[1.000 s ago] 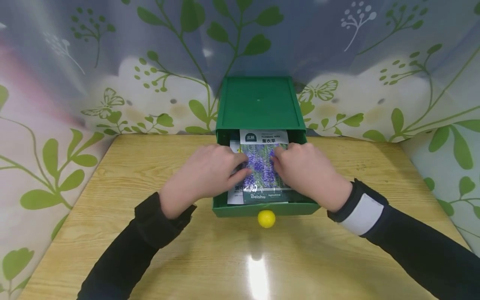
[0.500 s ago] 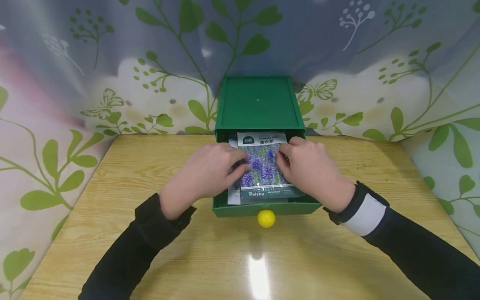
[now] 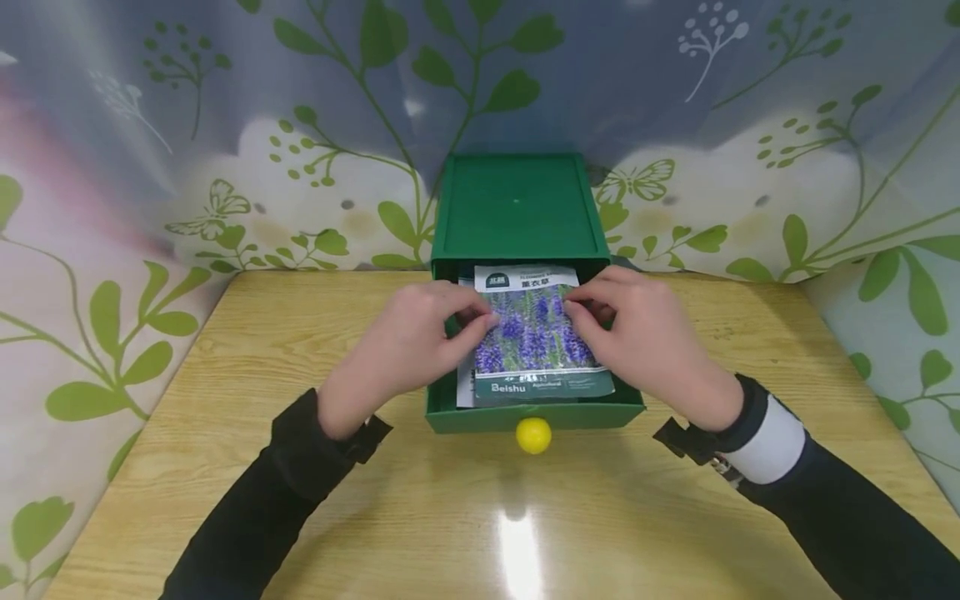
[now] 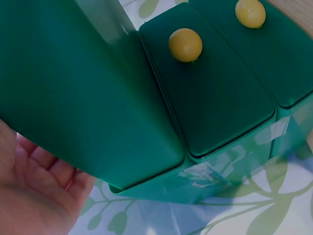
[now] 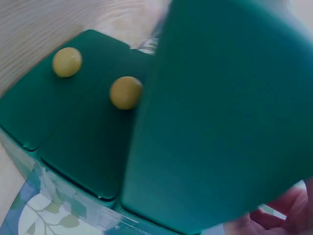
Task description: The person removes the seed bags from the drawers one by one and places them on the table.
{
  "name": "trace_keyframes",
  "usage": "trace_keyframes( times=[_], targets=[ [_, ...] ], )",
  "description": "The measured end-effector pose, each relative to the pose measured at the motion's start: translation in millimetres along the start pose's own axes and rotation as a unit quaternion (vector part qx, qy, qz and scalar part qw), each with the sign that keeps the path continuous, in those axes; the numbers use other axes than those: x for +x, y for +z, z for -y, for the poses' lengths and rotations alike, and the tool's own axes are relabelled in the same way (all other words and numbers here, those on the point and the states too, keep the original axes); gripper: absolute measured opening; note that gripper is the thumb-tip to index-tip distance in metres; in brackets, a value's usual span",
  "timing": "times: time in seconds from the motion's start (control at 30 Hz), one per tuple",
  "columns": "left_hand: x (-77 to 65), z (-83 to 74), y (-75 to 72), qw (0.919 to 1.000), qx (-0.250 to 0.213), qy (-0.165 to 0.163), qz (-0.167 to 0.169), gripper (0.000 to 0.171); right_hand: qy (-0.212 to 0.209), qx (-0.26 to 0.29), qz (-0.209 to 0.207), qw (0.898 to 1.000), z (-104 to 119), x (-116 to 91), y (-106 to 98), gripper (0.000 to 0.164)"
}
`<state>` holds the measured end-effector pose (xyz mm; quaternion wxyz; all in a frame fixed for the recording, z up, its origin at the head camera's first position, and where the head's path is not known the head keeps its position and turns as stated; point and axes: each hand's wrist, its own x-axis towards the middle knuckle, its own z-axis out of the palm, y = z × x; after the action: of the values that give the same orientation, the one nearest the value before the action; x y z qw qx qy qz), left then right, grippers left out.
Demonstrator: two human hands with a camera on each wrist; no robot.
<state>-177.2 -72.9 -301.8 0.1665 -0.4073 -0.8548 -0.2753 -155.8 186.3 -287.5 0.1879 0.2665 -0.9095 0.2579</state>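
Observation:
A flower seed packet (image 3: 528, 342) with purple lavender blooms lies face up over the pulled-out top drawer (image 3: 480, 419) of a green drawer cabinet (image 3: 517, 204). My left hand (image 3: 420, 337) pinches the packet's left edge between thumb and fingers. On the opposite side, my right hand (image 3: 648, 333) pinches the right edge the same way. Another packet with a white margin (image 3: 466, 390) shows beneath it on the left, mostly covered. In both wrist views the drawer's green wall (image 4: 88, 98) hides the packets and parts of the hands.
A yellow knob (image 3: 533, 435) sticks out from the drawer front. Below it are two shut drawers (image 4: 215, 98) with yellow knobs. The cabinet stands at the back of a wooden table (image 3: 420, 517), against a leaf-patterned cloth (image 3: 337, 100).
My right hand has shifted a little right and up, its wrist turning. The lavender packet has moved slightly away from the drawer front, and more of its right side shows. My left hand has barely moved.

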Motion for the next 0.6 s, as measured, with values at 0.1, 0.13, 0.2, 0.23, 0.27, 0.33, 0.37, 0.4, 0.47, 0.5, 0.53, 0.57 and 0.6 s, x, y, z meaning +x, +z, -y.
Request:
trace_keyframes(
  times=[0.1, 0.13, 0.2, 0.23, 0.27, 0.33, 0.37, 0.4, 0.47, 0.5, 0.53, 0.57, 0.6],
  targets=[
    [-1.8, 0.8, 0.7, 0.9994, -0.023, -0.001, -0.027, 0.011, 0.013, 0.021, 0.002, 1.0, 1, -4, -7, 0.013],
    [-2.4, 0.9, 0.6, 0.999, -0.028, -0.003, -0.035, 0.011, 0.015, 0.024, 0.002, 1.0, 2, -5, -8, 0.012],
    [-3.6, 0.5, 0.3, 0.9981, -0.035, -0.011, -0.049, 0.012, 0.017, 0.028, 0.003, 0.999, 4, -8, -11, 0.011],
    [-4.4, 0.0, -0.3, 0.9975, -0.042, -0.018, -0.054, 0.012, 0.016, 0.029, 0.003, 0.999, 5, -9, -12, 0.011],
    [-5.2, -0.6, -1.1, 0.9967, -0.049, -0.024, -0.06, 0.011, 0.015, 0.033, 0.002, 0.999, 6, -11, -12, 0.01],
    [-6.7, -2.2, -3.0, 0.9948, -0.062, -0.035, -0.072, 0.011, 0.01, 0.037, -0.003, 0.999, 9, -13, -13, 0.009],
    [-7.4, -3.0, -4.0, 0.9937, -0.069, -0.042, -0.078, 0.01, 0.008, 0.038, -0.006, 0.999, 10, -15, -13, 0.008],
    [-8.3, -3.7, -5.2, 0.9924, -0.077, -0.049, -0.083, 0.01, 0.005, 0.039, -0.01, 0.999, 11, -16, -13, 0.008],
    [-10.0, -5.1, -7.2, 0.9898, -0.089, -0.063, -0.092, 0.01, 0.002, 0.039, -0.018, 0.999, 14, -18, -13, 0.006],
    [-10.9, -5.9, -8.2, 0.9886, -0.094, -0.073, -0.093, 0.01, 0.0, 0.039, -0.021, 0.999, 15, -19, -13, 0.006],
    [-11.8, -6.9, -9.3, 0.9871, -0.099, -0.084, -0.093, 0.01, -0.001, 0.038, -0.024, 0.999, 16, -19, -12, 0.005],
    [-12.9, -8.1, -10.4, 0.9856, -0.105, -0.096, -0.092, 0.01, -0.003, 0.037, -0.027, 0.999, 17, -20, -12, 0.005],
    [-13.9, -9.0, -11.3, 0.9843, -0.108, -0.106, -0.091, 0.01, -0.004, 0.036, -0.028, 0.999, 18, -21, -12, 0.005]
  ],
)
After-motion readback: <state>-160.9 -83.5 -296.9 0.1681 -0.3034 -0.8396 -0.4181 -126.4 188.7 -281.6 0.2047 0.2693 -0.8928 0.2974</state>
